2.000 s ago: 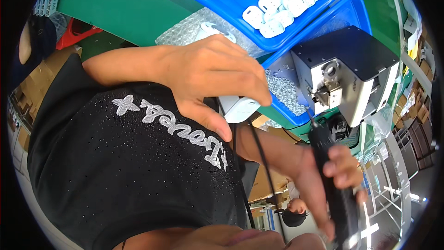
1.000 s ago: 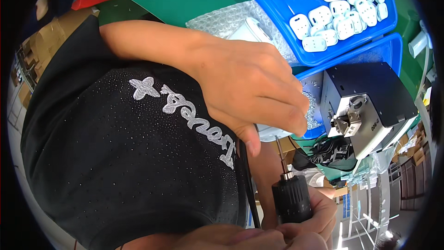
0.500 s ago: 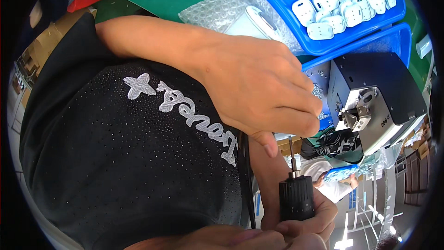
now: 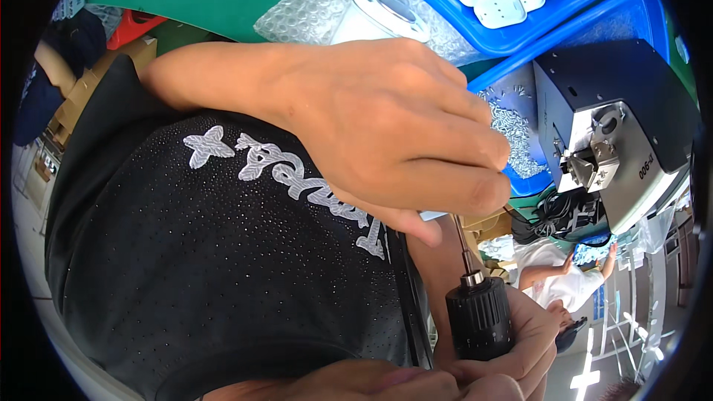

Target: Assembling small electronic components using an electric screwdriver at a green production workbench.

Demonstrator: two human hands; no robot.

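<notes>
My left hand (image 4: 408,122) is closed, its back facing up and fingers curled under. A sliver of a pale white part (image 4: 433,215) peeks out between its thumb and forefinger; the rest is hidden by the hand. Below it, my right hand (image 4: 523,345) wraps around an electric screwdriver (image 4: 479,319) with a black ribbed collar. The thin metal bit (image 4: 460,241) points up toward the left hand, and its tip is out of sight under the curled fingers. I cannot tell whether the bit touches the pale part.
A blue bin (image 4: 475,33) holds several white plastic housings (image 4: 501,11). Bubble wrap (image 4: 308,11) lies beside it under a white rounded part (image 4: 371,18). Loose screws (image 4: 512,130) fill a blue tray next to a black screw feeder (image 4: 616,96). Another person (image 4: 561,278) in white works farther off.
The whole view has shifted slightly, so the bin sits higher and the feeder lower. Both hands keep their grips, and the screwdriver's bit leans a little more to the left.
</notes>
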